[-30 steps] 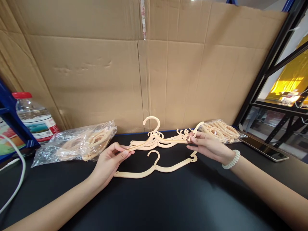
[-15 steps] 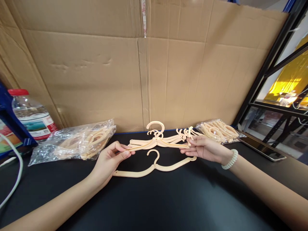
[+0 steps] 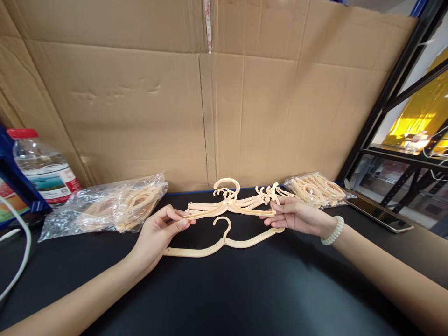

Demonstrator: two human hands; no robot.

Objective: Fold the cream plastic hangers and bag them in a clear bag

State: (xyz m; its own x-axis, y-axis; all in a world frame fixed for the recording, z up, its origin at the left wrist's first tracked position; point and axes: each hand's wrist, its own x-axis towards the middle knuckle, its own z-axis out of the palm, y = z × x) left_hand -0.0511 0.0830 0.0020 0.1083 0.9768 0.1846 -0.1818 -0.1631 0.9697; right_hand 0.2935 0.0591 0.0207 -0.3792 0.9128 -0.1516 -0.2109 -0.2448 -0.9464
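Between my two hands a cream clothes hanger (image 3: 210,212) is held by its ends, its hook pointing up and away. My left hand (image 3: 164,231) pinches the left tip between thumb and fingers. At the other tip, the thumb and fingers of my right hand (image 3: 296,215) are closed on the hanger. Closer to me, a second hanger (image 3: 199,253) lies spread on the black table, its left tip beside my left hand. More hangers (image 3: 206,206) lie behind the held one, partly hidden by it, with several small hooks showing near my right fingers.
A clear bag of hangers (image 3: 105,207) lies at the left, near a red-capped water bottle (image 3: 49,172) and a white cable (image 3: 24,254). At the right are another bagged bundle (image 3: 317,189) and a phone (image 3: 380,214). Cardboard (image 3: 147,116) stands behind the black table (image 3: 224,298).
The whole view has shifted very slightly. Both hands keep their hold on the hanger, almost unmoved.
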